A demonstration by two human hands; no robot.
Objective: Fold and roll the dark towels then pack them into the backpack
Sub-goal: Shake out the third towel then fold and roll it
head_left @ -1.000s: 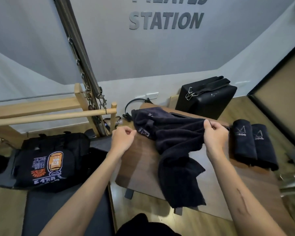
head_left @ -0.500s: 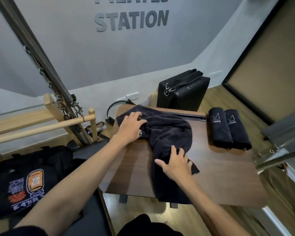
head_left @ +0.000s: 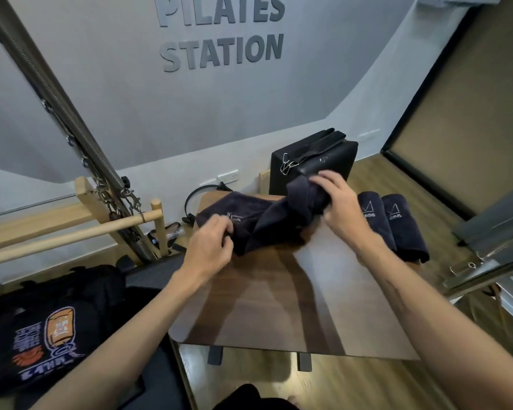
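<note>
A dark towel [head_left: 267, 220] lies bunched across the far part of the wooden table [head_left: 279, 306]. My left hand [head_left: 211, 247] pinches its near left edge. My right hand [head_left: 341, 208] grips its raised right end, lifted a little off the table. Two rolled dark towels [head_left: 394, 223] with pale logos lie side by side at the table's right edge, just beyond my right wrist. The black backpack [head_left: 42, 329] with an orange and white print sits low at the left on a dark padded surface.
A black box-shaped case [head_left: 314, 164] with a strap and metal clip stands behind the table. A wooden bar and frame [head_left: 71, 232] with springs and chains rises at the left. A black ring [head_left: 196, 199] lies by the wall. Wood floor lies around the table.
The towel hung over the table's front edge; now it is gathered up at the far side. My right hand moved from the towel's middle to its right end, my left to its near left edge.
</note>
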